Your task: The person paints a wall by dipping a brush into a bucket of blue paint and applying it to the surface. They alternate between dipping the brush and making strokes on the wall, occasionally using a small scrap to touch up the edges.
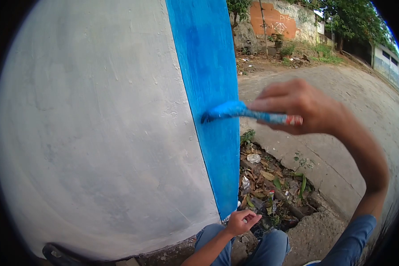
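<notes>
Right hand (pixel 307 105), at three o'clock, pinches the paintbrush (pixel 248 112), apparently coating the blue strip (pixel 211 84); its next stroke wants steadiness.

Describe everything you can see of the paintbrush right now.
The paintbrush sits nearly level in the right hand, its dark-tipped bristles pointing left and appearing to touch the blue strip. Blue paint covers its head and much of its slim handle, which shows red near the end. The handle's material is unclear.
</notes>
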Tool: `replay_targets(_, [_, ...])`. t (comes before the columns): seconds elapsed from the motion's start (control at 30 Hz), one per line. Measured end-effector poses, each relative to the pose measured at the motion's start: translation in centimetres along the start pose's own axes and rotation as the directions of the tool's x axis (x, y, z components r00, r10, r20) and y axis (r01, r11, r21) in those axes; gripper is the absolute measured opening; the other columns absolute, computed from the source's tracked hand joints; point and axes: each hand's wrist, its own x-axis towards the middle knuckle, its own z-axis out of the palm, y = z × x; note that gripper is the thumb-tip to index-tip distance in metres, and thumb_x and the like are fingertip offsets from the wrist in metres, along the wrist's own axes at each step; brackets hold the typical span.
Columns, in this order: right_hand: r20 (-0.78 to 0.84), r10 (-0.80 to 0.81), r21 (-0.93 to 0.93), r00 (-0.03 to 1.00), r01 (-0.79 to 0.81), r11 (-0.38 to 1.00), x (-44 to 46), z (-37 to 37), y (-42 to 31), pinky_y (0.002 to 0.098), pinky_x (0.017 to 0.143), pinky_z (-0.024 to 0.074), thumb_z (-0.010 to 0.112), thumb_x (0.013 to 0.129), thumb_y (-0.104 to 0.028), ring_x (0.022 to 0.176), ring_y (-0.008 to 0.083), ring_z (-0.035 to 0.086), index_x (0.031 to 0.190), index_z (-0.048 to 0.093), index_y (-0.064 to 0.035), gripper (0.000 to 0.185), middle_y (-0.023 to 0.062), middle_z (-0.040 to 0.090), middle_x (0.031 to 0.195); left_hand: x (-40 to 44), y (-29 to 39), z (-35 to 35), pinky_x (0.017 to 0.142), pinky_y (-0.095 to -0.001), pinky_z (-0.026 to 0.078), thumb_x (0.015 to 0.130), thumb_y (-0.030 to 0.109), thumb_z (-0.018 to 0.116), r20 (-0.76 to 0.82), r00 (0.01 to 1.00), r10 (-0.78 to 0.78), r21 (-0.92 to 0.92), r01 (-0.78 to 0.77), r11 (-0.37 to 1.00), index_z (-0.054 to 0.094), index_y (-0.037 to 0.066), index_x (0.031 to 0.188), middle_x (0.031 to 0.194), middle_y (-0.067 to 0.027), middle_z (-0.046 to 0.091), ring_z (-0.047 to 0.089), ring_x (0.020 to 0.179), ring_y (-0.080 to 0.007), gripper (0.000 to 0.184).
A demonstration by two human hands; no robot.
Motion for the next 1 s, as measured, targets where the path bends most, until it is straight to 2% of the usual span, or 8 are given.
replay_targets(0.27, [-0.138, -0.094, -0.313, 0.986, 0.046, 0.948, 3.4, -4.8, 2.3, 0.0325, 0.06, 0.0539, 0.072, 0.081, -0.011, 0.068, 0.0202, 0.066, 0.094, 0.071, -0.0038, 0.015, 0.012, 0.069, 0.085, 0.0, -0.8, 0.0, 0.051, -0.0256, 0.049, 0.086, 0.02, 0.072, 0.035, 0.999, -0.033, 0.032, 0.032, 0.999, 0.069, 0.001, 0.081, 0.065, -0.0069, 0.066, 0.062, 0.057, -0.0103, 0.02])
replay_targets(0.3, [-0.09, -0.118, -0.448, 0.989, 0.065, 0.892, 3.3, -5.9, 2.9, 0.0295, 0.061, 0.0568, 0.071, 0.08, -0.01, 0.07, 0.0169, 0.068, 0.112, 0.067, -0.0064, 0.033, 0.0114, 0.069, 0.088, -0.1, -1.0, 0.0, 0.051, -0.0255, 0.049, 0.086, 0.02, 0.072, 0.043, 0.998, -0.039, 0.032, 0.037, 0.999, 0.069, 0.001, 0.081, 0.065, -0.0069, 0.066, 0.063, 0.057, -0.0104, 0.02])
replay_targets(0.47, [-0.283, -0.187, -0.307, 0.941, 0.096, 0.947, 4.4, -8.2, 4.1, 0.0272, 0.049, 0.0569, 0.072, 0.081, -0.013, 0.064, 0.0197, 0.071, 0.107, 0.07, -0.005, 0.027, 0.0119, 0.073, 0.088, -0.2, -1.2, 0.1, 0.051, -0.0254, 0.048, 0.086, 0.02, 0.073, 0.061, 0.997, -0.037, 0.051, 0.033, 0.998, 0.069, 0.001, 0.079, 0.065, -0.0065, 0.066, 0.062, 0.056, -0.0103, 0.02])
replay_targets(0.53, [-0.36, -0.3, -0.495, 0.883, 0.091, 0.864, 5.0, -7.9, 3.8, 0.0261, 0.05, 0.0569, 0.071, 0.08, -0.011, 0.064, 0.0186, 0.07, 0.105, 0.07, -0.0009, 0.026, 0.0135, 0.072, 0.086, -0.1, -1.1, 0.1, 0.051, -0.0253, 0.048, 0.086, 0.02, 0.073, 0.064, 0.997, -0.033, 0.063, 0.029, 0.998, 0.069, 0.001, 0.079, 0.065, -0.0064, 0.066, 0.062, 0.056, -0.0103, 0.021])
replay_targets(0.57, [-0.363, -0.17, -0.505, 0.916, -0.04, 0.862, 4.4, -7.3, 2.7, 0.0293, 0.053, 0.0579, 0.07, 0.08, -0.011, 0.067, 0.0237, 0.072, 0.102, 0.07, 0.0013, 0.025, 0.0152, 0.072, 0.087, -0.1, -1.1, 0.0, 0.051, -0.0253, 0.048, 0.085, 0.02, 0.073, 0.061, 0.998, -0.03, 0.068, 0.026, 0.997, 0.069, 0.0, 0.079, 0.065, -0.0063, 0.066, 0.062, 0.056, -0.0103, 0.021])
replay_targets(0.6, [-0.289, -0.332, -0.638, 0.898, 0.078, 0.766, 4.1, -6.4, 3.3, 0.029, 0.058, 0.0573, 0.069, 0.082, -0.012, 0.07, 0.0172, 0.068, 0.114, 0.066, -0.0064, 0.033, 0.0116, 0.069, 0.09, -0.1, -1.1, 0.0, 0.051, -0.0253, 0.048, 0.085, 0.02, 0.073, 0.057, 0.998, -0.028, 0.072, 0.024, 0.997, 0.069, 0.0, 0.079, 0.065, -0.0062, 0.066, 0.062, 0.056, -0.0104, 0.021])
replay_targets(0.83, [-0.271, -0.324, -0.44, 0.907, 0.183, 0.879, 0.0, 2.6, 1.6, 0.0292, 0.055, 0.0571, 0.059, 0.087, -0.015, 0.074, 0.0237, 0.064, 0.119, 0.055, 0.0074, 0.039, 0.0161, 0.063, 0.09, -0.2, -0.9, -0.2, 0.051, -0.0263, 0.048, 0.085, 0.019, 0.074, 0.057, 0.997, -0.044, 0.049, 0.041, 0.998, 0.069, 0.001, 0.079, 0.065, -0.0066, 0.066, 0.062, 0.056, -0.0109, 0.02])
replay_targets(1.0, [-0.008, -0.129, -0.227, 0.992, 0.123, 0.966, -4.1, 5.1, -2.4, 0.0333, 0.059, 0.057, 0.052, 0.087, -0.03, 0.083, 0.0273, 0.062, 0.128, 0.046, 0.0119, 0.059, 0.0187, 0.057, 0.1, -0.3, -0.8, -0.2, 0.051, -0.0261, 0.048, 0.084, 0.019, 0.074, 0.042, 0.998, -0.043, 0.042, 0.041, 0.998, 0.069, 0.001, 0.078, 0.065, -0.0068, 0.066, 0.061, 0.056, -0.011, 0.02])
